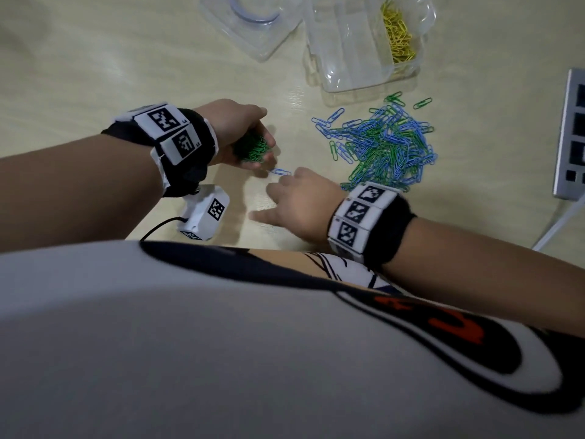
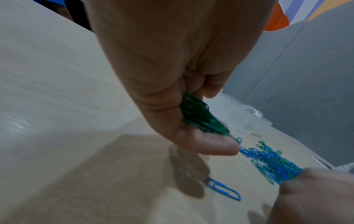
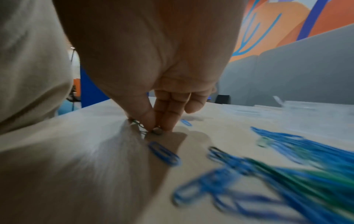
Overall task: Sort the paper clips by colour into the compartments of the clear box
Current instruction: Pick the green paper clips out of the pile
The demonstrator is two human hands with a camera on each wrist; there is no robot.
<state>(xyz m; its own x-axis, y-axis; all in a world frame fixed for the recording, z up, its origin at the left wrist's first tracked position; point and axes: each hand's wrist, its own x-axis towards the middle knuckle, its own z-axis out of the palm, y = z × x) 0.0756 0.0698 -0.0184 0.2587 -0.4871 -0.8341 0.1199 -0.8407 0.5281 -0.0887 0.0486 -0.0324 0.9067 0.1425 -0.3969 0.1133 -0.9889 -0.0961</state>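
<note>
My left hand grips a bunch of green paper clips, seen close up in the left wrist view as green clips in the curled left hand. Just right of it, my right hand is low over the table. In the right wrist view the right hand pinches a thin green clip between thumb and fingertips at the tabletop. One blue clip lies between the hands. A mixed blue and green pile lies to the right. The clear box holds yellow clips in its right compartment.
A clear lid or tray lies left of the box at the far edge. A grey power strip with its white cable sits at the right edge. A grey partition stands behind the table.
</note>
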